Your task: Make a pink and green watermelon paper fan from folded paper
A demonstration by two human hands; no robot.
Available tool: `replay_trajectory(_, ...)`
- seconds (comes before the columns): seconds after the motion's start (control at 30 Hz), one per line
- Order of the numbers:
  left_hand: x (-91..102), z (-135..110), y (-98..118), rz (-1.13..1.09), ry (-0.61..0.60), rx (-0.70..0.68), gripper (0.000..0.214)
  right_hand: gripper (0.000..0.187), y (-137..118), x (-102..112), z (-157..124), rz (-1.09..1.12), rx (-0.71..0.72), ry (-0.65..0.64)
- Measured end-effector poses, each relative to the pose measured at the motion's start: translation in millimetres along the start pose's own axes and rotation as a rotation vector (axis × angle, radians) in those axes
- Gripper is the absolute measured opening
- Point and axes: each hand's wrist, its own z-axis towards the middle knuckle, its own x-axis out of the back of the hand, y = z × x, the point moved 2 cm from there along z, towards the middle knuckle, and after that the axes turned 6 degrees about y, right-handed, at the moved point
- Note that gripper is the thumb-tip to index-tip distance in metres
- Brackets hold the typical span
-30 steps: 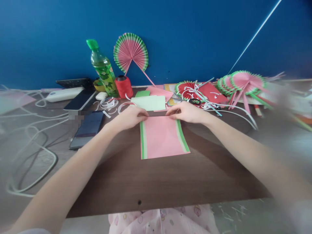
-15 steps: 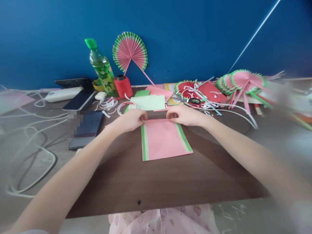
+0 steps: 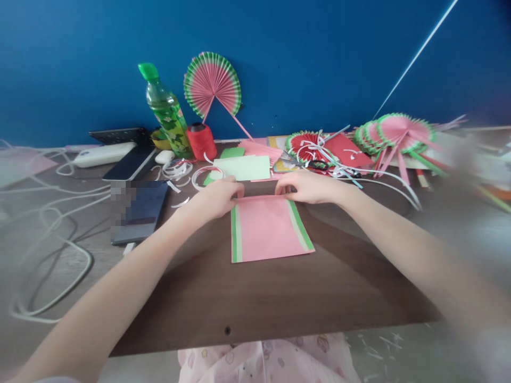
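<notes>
A pink sheet of paper (image 3: 268,229) with green and pale-green strips down both sides lies on the brown table (image 3: 255,298). At its far left corner, my left hand (image 3: 222,196) is closed on the edge between thumb and fingers. My right hand (image 3: 307,187) pinches the same far edge near the right corner. Between the hands the far edge looks narrowly folded or raised. The fingertips are partly hidden behind the paper and the curled fingers.
Behind the hands lie pale-green paper (image 3: 243,167), scissors (image 3: 317,164) and white paper scraps. A pleated pink-green fan (image 3: 213,85) leans on the blue wall, beside a green-capped bottle (image 3: 167,114) and red thread spool (image 3: 202,141). At left are a phone (image 3: 141,213) and cables; more fans (image 3: 405,133) sit right.
Both hands stay at the far edge, with only slight finger shifts; my right hand has moved a little up and to the right. The paper has barely moved.
</notes>
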Motion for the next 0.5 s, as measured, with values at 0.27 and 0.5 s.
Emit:
replay_trajectory(0.27,3.6,-3.0,7.3,0.036,0.004,0.045,0.017,0.015,-0.2,1.3,-1.6,-0.028,0.005,-0.005)
replay_trajectory(0.5,-2.4,-4.5,14.4,0.179,0.049,0.009,0.022,0.013,-0.9,1.2,-2.4,-0.067,0.033,-0.014)
